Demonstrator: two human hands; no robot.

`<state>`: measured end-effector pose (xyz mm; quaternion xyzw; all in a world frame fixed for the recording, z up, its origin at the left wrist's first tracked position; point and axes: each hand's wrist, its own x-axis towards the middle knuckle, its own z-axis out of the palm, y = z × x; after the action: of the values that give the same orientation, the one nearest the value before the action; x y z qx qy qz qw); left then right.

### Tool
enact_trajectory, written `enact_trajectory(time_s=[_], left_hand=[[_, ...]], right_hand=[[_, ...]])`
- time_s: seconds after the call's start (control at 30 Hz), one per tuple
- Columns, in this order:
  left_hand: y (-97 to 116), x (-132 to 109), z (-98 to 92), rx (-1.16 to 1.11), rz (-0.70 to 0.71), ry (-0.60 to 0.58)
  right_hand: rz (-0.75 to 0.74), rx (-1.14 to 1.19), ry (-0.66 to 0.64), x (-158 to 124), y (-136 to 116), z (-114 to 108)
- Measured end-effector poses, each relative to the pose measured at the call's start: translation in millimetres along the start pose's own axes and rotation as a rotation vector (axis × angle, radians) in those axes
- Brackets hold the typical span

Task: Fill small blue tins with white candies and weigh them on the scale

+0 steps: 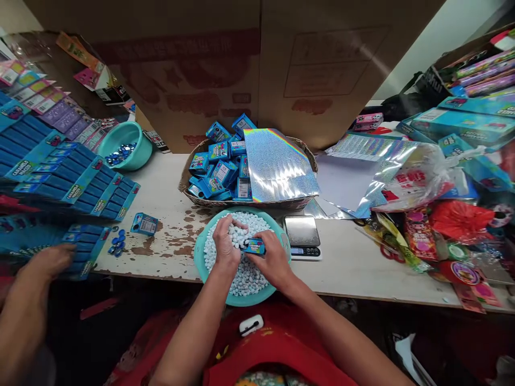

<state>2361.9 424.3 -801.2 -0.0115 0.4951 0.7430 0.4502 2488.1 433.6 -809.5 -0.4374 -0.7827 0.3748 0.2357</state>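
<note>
1) In the head view, the person's left hand (226,241) is cupped, with its fingers curled round a heap of small round white pieces (238,236)
2) The person's right hand (274,258) is clamped on a small blue cardboard box (256,246), which lies on its side with one end close to the white pieces in the left hand
3) Both hands and the box are over a round pale green plastic tub (257,299) full of more white pieces
4) Just behind the tub, a brown cardboard tray (187,194) holds a heap of little blue boxes (223,171), and a shiny silver sheet (277,166) covers its right part
5) Just right of the tub is a flat scale with a silver plate (301,233)
6) To the left, a lone blue box (145,224) sits on the worn white table (169,260), near some shiny blue pieces (117,243)
7) Far left, another person's hand (58,260) is by a stack of blue packs (86,244), but it is blurry, so I cannot tell if it grips
</note>
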Motion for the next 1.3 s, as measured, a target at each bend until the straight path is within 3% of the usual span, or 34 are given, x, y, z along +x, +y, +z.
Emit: enact_trajectory(time_s=[0.27,0.6,0.83,1.03,1.17,1.3], left_hand=[[-8,6,5.2,0.16,0.242,0.028],[-5,10,18.8,0.15,0.175,0.021],[0,10,19.7,0.121,0.171,0.021],[1,10,18.7,0.168,0.261,0.016],[2,10,19.6,0.131,0.241,0.065],[0,11,20.0,0.172,0.264,0.042]], right_hand=[[-0.082,-0.256,-0.081,9,-6,-5],[0.003,-0.123,-0.042,18,5,-14],[-0.024,-0.115,-0.021,23,2,-13],[-0.02,-0.12,-0.049,30,0,-11],[-0.005,-0.124,-0.062,34,-3,-13],[-0.001,-0.12,-0.058,38,-3,-13]])
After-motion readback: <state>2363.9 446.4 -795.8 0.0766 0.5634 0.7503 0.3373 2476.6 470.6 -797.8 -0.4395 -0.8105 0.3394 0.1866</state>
